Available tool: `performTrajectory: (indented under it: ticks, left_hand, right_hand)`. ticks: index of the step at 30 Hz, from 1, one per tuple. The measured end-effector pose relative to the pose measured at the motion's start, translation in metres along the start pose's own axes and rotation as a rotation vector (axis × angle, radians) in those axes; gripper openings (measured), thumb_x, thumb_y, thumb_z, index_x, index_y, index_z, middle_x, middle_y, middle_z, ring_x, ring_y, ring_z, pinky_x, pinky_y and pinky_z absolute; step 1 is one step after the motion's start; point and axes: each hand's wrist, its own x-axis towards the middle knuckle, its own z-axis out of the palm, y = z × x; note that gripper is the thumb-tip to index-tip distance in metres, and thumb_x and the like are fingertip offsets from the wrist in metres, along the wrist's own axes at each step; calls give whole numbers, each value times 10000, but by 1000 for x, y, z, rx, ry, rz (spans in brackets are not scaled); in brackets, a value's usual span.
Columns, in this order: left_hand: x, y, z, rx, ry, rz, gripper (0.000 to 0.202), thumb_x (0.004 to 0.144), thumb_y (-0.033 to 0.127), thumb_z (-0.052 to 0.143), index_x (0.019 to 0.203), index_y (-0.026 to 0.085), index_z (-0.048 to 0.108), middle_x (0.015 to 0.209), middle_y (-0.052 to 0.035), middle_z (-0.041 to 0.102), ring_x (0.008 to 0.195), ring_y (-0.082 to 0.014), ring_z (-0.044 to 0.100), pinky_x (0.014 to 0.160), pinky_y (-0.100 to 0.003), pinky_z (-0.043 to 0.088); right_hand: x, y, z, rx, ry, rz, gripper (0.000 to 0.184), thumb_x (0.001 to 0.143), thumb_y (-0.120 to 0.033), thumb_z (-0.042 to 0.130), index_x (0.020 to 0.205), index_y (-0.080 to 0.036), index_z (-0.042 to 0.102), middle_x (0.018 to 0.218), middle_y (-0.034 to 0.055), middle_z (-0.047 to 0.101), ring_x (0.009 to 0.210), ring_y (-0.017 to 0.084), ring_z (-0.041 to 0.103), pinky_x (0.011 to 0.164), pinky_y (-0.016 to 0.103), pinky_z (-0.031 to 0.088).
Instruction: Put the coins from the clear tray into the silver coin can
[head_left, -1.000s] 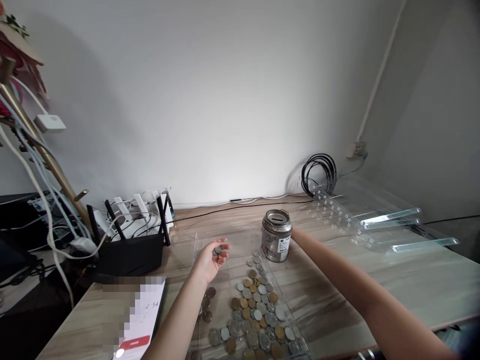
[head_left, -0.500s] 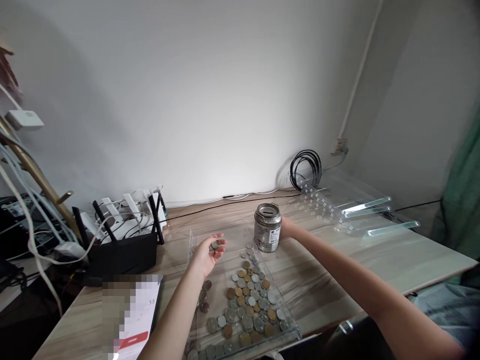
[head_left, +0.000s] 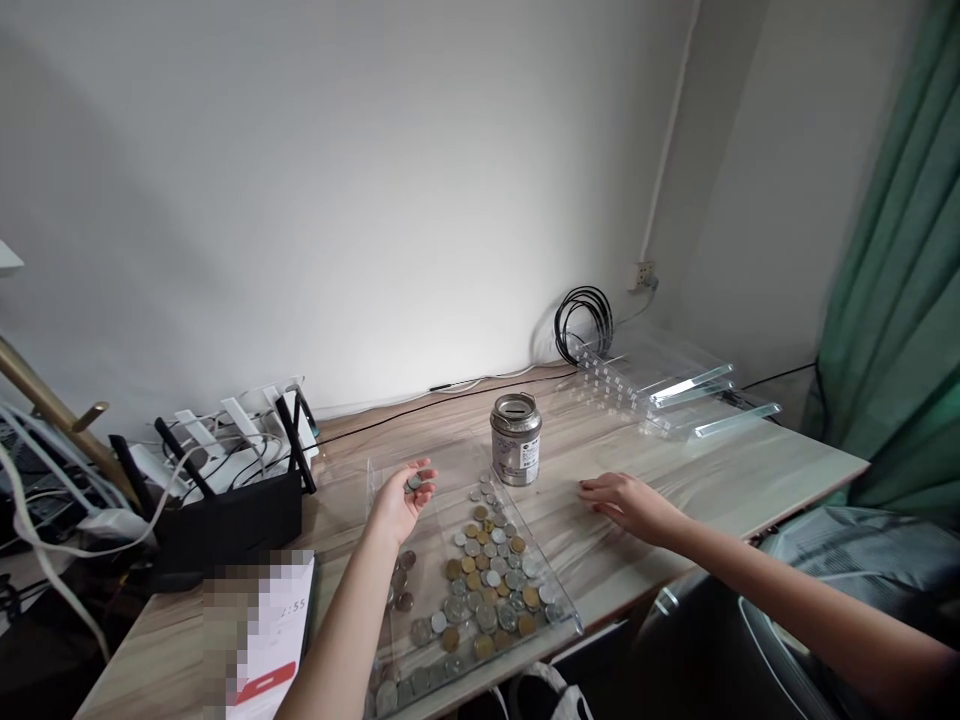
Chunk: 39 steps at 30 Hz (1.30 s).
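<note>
Our hands are apart: left hand (head_left: pixel 403 498) curled around coins (head_left: pixel 413 483) above the clear tray (head_left: pixel 431 570) of loose coins (head_left: pixel 492 579), right hand (head_left: pixel 631 507) palm-down on the tabletop (head_left: pixel 574 535). Beside the tray we see the slotted tin (head_left: pixel 515 440) upright; farther back, a coiled black cable (head_left: pixel 562 335).

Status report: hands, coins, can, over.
Left hand holding at least one coin. Right hand apart from can. Coins spread in clear tray. Can upright, slot uncovered.

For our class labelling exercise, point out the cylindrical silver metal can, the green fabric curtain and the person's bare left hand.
Cylindrical silver metal can (head_left: pixel 514 446): head view, front of its side.
Green fabric curtain (head_left: pixel 896 260): head view, its folds.
Bare left hand (head_left: pixel 399 506): head view, the palm.
</note>
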Motion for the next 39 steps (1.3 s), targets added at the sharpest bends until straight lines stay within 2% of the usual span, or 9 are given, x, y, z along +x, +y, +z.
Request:
performTrajectory:
  ticks: [8, 15, 18, 23, 27, 30, 33, 37, 39]
  left_hand:
    - [2, 1, -3, -29, 6, 3, 165, 765, 50, 417, 852, 87, 553, 615, -63, 623, 435, -65, 548, 407, -130, 440]
    - [5, -2, -2, -80, -1, 30, 242, 726, -54, 331, 820, 68, 517, 653, -101, 628, 562, -114, 626, 480, -141, 483]
    - [3, -2, 1, -109, 36, 58, 231, 741, -59, 325, 822, 67, 500, 714, -136, 637, 716, -159, 648, 551, -160, 504]
    - [-5, -1, 5, -17, -25, 46, 129, 795, 20, 386, 791, 100, 487, 840, -149, 651, 759, -155, 644, 533, -159, 497]
    - [-8, -2, 5, 143, -104, 31, 57, 780, 111, 489, 724, 123, 481, 799, -121, 660, 655, -124, 637, 426, -125, 429]
    - [-6, -6, 4, 312, -193, 40, 120, 756, 224, 547, 712, 118, 512, 579, -37, 610, 388, -45, 504, 309, -109, 276]
    - [-4, -8, 3, 368, -271, 44, 222, 741, 330, 548, 682, 117, 517, 397, 74, 408, 261, 10, 233, 286, -130, 98]
    - [-2, -8, 2, 320, -271, -29, 214, 759, 329, 502, 691, 126, 499, 410, 108, 267, 290, 7, 147, 319, -143, 42]
    - [-2, -8, 2, 307, -285, -40, 179, 766, 303, 490, 712, 132, 494, 429, 104, 262, 302, 5, 143, 330, -144, 31]
  right_hand:
    - [23, 1, -12, 209, -194, 261, 189, 622, -211, 574, 794, -133, 592, 707, 48, 588, 614, 140, 514, 569, 246, 388]
    - [25, 4, -2, 163, -155, 326, 90, 582, -194, 579, 653, -143, 561, 623, 28, 580, 556, 129, 495, 507, 233, 352]
    - [40, -6, -22, 258, -4, 316, 55, 603, -178, 550, 641, -154, 583, 584, 11, 589, 543, 123, 512, 512, 223, 371]
    - [88, -30, -83, 369, 527, 306, 214, 689, -331, 533, 798, -186, 647, 725, 14, 656, 656, 131, 570, 604, 224, 418]
    - [131, -45, -102, 242, 424, 253, 146, 629, -288, 596, 708, -194, 675, 663, 3, 654, 660, 136, 574, 606, 216, 411]
    - [151, -53, -99, 181, 232, 251, 121, 591, -229, 608, 681, -206, 685, 651, -8, 655, 645, 129, 576, 570, 199, 397]
    - [156, -64, -98, 83, 135, 284, 137, 592, -201, 589, 680, -224, 691, 681, -8, 661, 671, 135, 577, 550, 198, 382]
    - [154, -98, -92, -6, 360, 283, 204, 686, -240, 526, 816, -231, 682, 826, 26, 661, 777, 162, 563, 617, 230, 394]
    - [154, -124, -79, 117, 411, 164, 241, 745, -268, 474, 893, -239, 661, 834, 19, 656, 733, 145, 561, 610, 232, 397]
